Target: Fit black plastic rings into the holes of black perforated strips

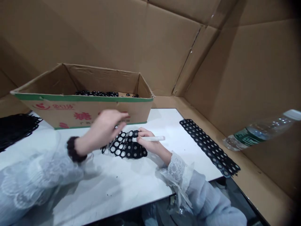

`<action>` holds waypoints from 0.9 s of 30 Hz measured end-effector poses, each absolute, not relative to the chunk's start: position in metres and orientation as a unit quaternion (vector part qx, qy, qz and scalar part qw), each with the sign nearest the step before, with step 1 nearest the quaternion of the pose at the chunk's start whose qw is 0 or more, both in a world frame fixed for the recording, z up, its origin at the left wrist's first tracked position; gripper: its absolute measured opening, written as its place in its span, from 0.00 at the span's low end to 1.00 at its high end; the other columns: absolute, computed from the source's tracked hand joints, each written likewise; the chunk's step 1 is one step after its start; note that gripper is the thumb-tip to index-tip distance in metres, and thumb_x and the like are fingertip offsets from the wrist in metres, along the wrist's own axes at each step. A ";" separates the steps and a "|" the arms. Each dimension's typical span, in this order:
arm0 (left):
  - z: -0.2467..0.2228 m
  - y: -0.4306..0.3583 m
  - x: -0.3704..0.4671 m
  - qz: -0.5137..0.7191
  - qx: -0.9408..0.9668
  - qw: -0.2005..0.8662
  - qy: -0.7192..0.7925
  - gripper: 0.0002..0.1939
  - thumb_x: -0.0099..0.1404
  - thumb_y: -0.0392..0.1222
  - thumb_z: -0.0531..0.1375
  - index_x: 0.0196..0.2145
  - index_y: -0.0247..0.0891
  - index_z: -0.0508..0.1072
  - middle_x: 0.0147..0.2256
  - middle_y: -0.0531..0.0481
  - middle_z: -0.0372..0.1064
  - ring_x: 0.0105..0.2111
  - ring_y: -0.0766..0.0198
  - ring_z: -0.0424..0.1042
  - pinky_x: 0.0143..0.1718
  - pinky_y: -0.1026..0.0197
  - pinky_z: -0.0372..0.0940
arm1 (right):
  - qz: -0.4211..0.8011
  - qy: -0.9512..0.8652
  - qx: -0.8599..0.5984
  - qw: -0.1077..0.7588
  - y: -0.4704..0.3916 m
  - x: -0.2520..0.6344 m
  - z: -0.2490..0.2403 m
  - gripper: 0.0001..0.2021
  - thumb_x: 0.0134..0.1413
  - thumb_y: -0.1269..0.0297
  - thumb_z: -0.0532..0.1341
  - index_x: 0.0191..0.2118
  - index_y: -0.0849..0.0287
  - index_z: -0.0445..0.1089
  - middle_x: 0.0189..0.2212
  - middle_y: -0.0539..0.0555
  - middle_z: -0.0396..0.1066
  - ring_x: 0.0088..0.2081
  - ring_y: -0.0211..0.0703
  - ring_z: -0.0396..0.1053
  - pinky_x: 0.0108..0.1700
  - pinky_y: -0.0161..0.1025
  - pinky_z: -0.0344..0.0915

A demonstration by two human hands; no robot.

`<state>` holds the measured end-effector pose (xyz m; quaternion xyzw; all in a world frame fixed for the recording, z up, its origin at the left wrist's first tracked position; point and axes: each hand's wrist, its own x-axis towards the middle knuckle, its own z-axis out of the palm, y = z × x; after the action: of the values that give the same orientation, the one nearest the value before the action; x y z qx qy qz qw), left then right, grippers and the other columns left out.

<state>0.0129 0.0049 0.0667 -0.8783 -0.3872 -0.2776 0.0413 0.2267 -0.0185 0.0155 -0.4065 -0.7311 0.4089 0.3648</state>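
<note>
My right hand [148,143] is closed around a white pen-like stick [155,138] and rests at the right end of a black perforated sheet [134,151]. White table shows through round holes in the sheet's left part, while grey discs fill those further right. Just above the left end hovers my left hand [103,129], smeared by motion, its thumb and fingers apart with nothing visible between them. A cardboard box [63,108] with a green rim stands right behind it, holding black sheets and a few loose black rings.
Along the table's right edge lies a strip of black sheets with grey discs [209,146]. A water bottle [251,135] leans to the right against the cardboard wall [263,72]. More black material [17,128] is piled at the left. Small dark specks dot the white table [131,185].
</note>
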 end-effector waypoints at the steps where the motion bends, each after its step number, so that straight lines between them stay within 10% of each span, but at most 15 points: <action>1: 0.053 -0.002 0.019 -0.239 -0.894 -0.027 -0.379 0.19 0.65 0.45 0.51 0.51 0.37 0.64 0.47 0.43 0.67 0.48 0.54 0.64 0.50 0.50 0.59 | 0.413 -0.730 -0.405 0.363 -0.019 0.227 0.016 0.12 0.47 0.69 0.52 0.16 0.59 0.52 0.28 0.49 0.56 0.31 0.36 0.59 0.35 0.35 0.55; 10: 0.034 0.000 0.020 -0.146 -0.864 -0.294 -0.382 0.15 0.62 0.51 0.49 0.34 0.37 0.67 0.36 0.47 0.68 0.39 0.57 0.66 0.42 0.58 0.60 | 0.427 -0.737 -0.388 0.352 -0.020 0.226 0.015 0.12 0.49 0.69 0.52 0.18 0.59 0.54 0.28 0.49 0.57 0.32 0.37 0.60 0.37 0.36 0.56; 27: 0.034 -0.008 0.020 -0.157 -0.816 -0.305 -0.466 0.20 0.60 0.56 0.50 0.38 0.37 0.68 0.39 0.46 0.68 0.42 0.54 0.65 0.45 0.56 0.59 | 0.280 -0.783 -0.417 0.366 -0.025 0.218 0.015 0.14 0.52 0.71 0.52 0.18 0.58 0.52 0.26 0.50 0.56 0.33 0.37 0.59 0.37 0.36 0.58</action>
<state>0.0198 -0.0077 0.0342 -0.8157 -0.4657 -0.1573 -0.3051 0.2179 -0.0247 0.0151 -0.4169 -0.7834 0.2797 0.3663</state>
